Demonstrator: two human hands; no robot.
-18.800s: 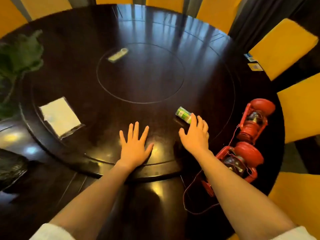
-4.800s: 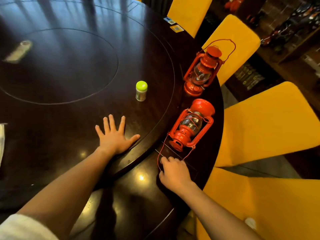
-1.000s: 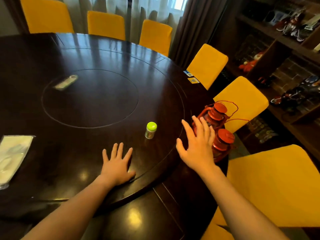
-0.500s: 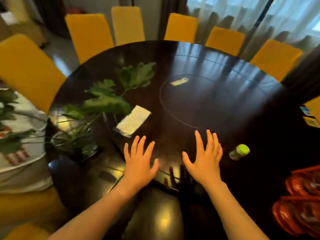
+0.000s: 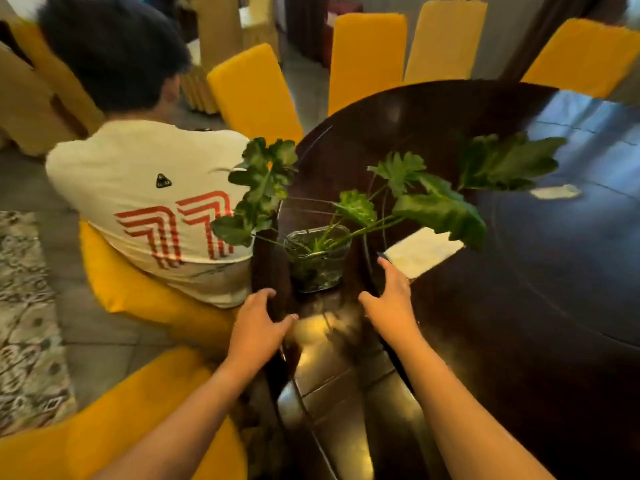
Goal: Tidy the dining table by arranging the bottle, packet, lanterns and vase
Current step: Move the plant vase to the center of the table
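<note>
A clear glass vase (image 5: 317, 259) with green leafy stems (image 5: 436, 207) stands near the left edge of the dark round table (image 5: 519, 323). My left hand (image 5: 258, 325) hovers just short of the vase on its left, fingers apart and curved, holding nothing. My right hand (image 5: 391, 304) is at the vase's right, fingers spread, also holding nothing. Neither hand touches the glass. A white flat packet (image 5: 420, 251) lies behind my right hand. A small pale packet (image 5: 554, 192) lies farther in. The bottle and lanterns are out of view.
A person in a white shirt with red stripes (image 5: 156, 209) sits on a yellow chair (image 5: 145, 292) right beside the vase. More yellow chairs (image 5: 367, 57) ring the table. A patterned rug (image 5: 24, 323) covers the floor at left.
My view has swung left from the lanterns and bottle to the vase. Both hands have left the tabletop and come up on either side of the vase.
</note>
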